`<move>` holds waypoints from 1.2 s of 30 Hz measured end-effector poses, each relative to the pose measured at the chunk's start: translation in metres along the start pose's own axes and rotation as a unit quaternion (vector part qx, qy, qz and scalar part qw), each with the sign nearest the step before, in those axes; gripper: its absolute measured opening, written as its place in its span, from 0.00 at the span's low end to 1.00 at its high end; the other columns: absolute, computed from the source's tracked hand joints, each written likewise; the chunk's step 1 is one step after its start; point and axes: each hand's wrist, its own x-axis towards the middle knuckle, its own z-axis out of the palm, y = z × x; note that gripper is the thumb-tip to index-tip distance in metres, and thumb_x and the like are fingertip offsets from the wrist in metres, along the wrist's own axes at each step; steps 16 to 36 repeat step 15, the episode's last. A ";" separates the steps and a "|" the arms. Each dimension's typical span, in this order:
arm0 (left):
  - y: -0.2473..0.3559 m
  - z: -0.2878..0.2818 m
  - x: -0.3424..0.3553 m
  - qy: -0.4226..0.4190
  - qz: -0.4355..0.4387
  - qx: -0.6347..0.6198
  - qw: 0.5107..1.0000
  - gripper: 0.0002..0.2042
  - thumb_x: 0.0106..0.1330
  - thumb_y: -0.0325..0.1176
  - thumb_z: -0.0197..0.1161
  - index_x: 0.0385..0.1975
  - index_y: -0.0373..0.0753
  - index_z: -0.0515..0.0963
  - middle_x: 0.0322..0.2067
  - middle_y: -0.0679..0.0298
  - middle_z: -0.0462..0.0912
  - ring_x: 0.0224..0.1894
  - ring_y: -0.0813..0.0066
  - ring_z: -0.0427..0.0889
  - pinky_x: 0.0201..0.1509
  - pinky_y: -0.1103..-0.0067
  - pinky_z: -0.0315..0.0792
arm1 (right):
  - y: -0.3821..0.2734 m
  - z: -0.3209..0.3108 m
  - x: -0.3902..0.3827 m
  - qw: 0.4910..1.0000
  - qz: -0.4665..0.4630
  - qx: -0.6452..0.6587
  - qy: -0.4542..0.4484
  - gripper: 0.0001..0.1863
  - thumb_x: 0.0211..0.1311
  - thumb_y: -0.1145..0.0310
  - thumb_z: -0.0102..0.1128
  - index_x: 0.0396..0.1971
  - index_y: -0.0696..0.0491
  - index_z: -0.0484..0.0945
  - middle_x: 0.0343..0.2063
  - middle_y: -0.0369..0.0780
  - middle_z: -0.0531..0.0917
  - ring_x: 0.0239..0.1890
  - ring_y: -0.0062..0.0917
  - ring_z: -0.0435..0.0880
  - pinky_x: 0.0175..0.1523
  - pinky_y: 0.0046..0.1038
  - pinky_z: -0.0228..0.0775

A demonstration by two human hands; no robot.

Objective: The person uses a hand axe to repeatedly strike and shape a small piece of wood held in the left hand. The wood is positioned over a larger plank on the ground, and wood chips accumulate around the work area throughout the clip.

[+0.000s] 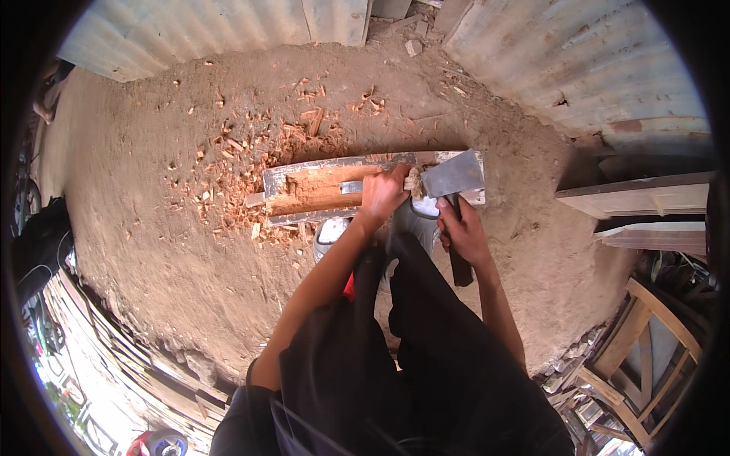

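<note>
A long wooden block point(315, 190) with a hollowed, reddish-brown trough and worn dark outer edges lies on the dirt ground in front of my feet. My left hand point(382, 196) is wrapped round a chisel point(351, 187) over the trough. The chisel's flat metal blade points left, and its frayed handle end point(413, 183) sticks out on the right. My right hand point(465, 230) grips the dark handle of a hatchet point(453, 175). The hatchet's broad grey head is right beside the frayed end; whether they touch I cannot tell.
Wood chips point(228, 152) are scattered left of and beyond the block. My shoes point(328, 232) stand close to its near side. Corrugated metal sheets point(585, 61) border the far side. Boards point(631, 201) and a wooden frame point(646, 357) stand at the right; stacked planks point(129, 357) lie at the lower left.
</note>
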 end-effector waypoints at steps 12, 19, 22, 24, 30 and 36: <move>0.008 -0.004 0.001 -0.031 -0.010 0.003 0.999 0.24 0.51 0.33 0.75 0.50 0.45 0.77 0.34 0.59 0.88 0.35 0.56 0.89 0.34 0.61 0.79 | 0.009 0.017 0.006 0.989 -0.055 0.068 0.123 0.15 0.81 0.56 0.52 0.42 0.54 0.72 0.21 0.33 0.73 0.14 0.16 0.71 0.19 0.23 0.65; 0.005 0.001 -0.002 -0.047 -0.014 0.018 0.999 0.25 0.49 0.34 0.76 0.50 0.44 0.77 0.35 0.58 0.89 0.36 0.58 0.90 0.36 0.62 0.80 | 0.025 0.006 0.013 0.998 -0.041 -0.049 0.012 0.15 0.80 0.55 0.56 0.44 0.53 0.70 0.21 0.35 0.73 0.14 0.19 0.72 0.18 0.24 0.67; 0.005 0.001 -0.002 -0.047 -0.014 0.018 0.999 0.25 0.49 0.34 0.76 0.50 0.44 0.77 0.35 0.58 0.89 0.36 0.58 0.90 0.36 0.62 0.80 | 0.025 0.006 0.013 0.998 -0.041 -0.049 0.012 0.15 0.80 0.55 0.56 0.44 0.53 0.70 0.21 0.35 0.73 0.14 0.19 0.72 0.18 0.24 0.67; 0.005 0.001 -0.002 -0.047 -0.014 0.018 0.999 0.25 0.49 0.34 0.76 0.50 0.44 0.77 0.35 0.58 0.89 0.36 0.58 0.90 0.36 0.62 0.80 | 0.025 0.006 0.013 0.998 -0.041 -0.049 0.012 0.15 0.80 0.55 0.56 0.44 0.53 0.70 0.21 0.35 0.73 0.14 0.19 0.72 0.18 0.24 0.67; 0.005 0.001 -0.002 -0.047 -0.014 0.018 0.999 0.25 0.49 0.34 0.76 0.50 0.44 0.77 0.35 0.58 0.89 0.36 0.58 0.90 0.36 0.62 0.80 | 0.025 0.006 0.013 0.998 -0.041 -0.049 0.012 0.15 0.80 0.55 0.56 0.44 0.53 0.70 0.21 0.35 0.73 0.14 0.19 0.72 0.18 0.24 0.67; 0.005 0.001 -0.002 -0.047 -0.014 0.018 0.999 0.25 0.49 0.34 0.76 0.50 0.44 0.77 0.35 0.58 0.89 0.36 0.58 0.90 0.36 0.62 0.80 | 0.025 0.006 0.013 0.998 -0.041 -0.049 0.012 0.15 0.80 0.55 0.56 0.44 0.53 0.70 0.21 0.35 0.73 0.14 0.19 0.72 0.18 0.24 0.67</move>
